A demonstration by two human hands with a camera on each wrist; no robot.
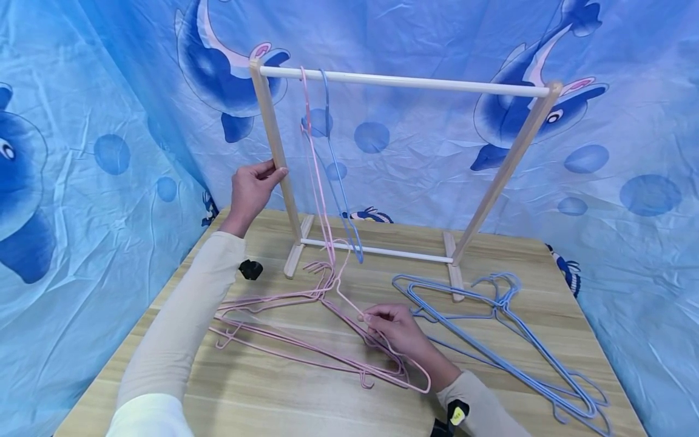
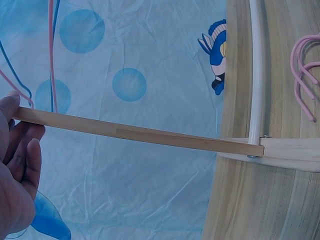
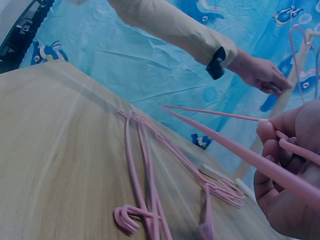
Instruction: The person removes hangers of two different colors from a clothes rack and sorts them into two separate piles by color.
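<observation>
My left hand [image 1: 252, 193] grips the left wooden post [image 1: 289, 203] of a small clothes rack, thumb in front. In my right hand [image 1: 401, 334] a pink clothes hanger [image 1: 350, 303] is pinched by one sloping arm, its hook pointing toward the rack. That hanger tilts above a pile of pink hangers [image 1: 321, 295] lying on the table; the right wrist view shows it raised over them. From the rack's white top rail [image 1: 404, 81] hang a pink hanger [image 1: 317, 152] and a blue hanger [image 1: 327, 115], near the left end.
Several blue hangers [image 1: 505, 304] lie in a pile at the table's right side. The rack's feet [image 1: 293, 260] stand toward the back of the wooden table [image 1: 284, 406]. A blue curtain [image 1: 415, 164] with dolphin prints surrounds it. A small black object [image 1: 250, 269] shows beside the left sleeve.
</observation>
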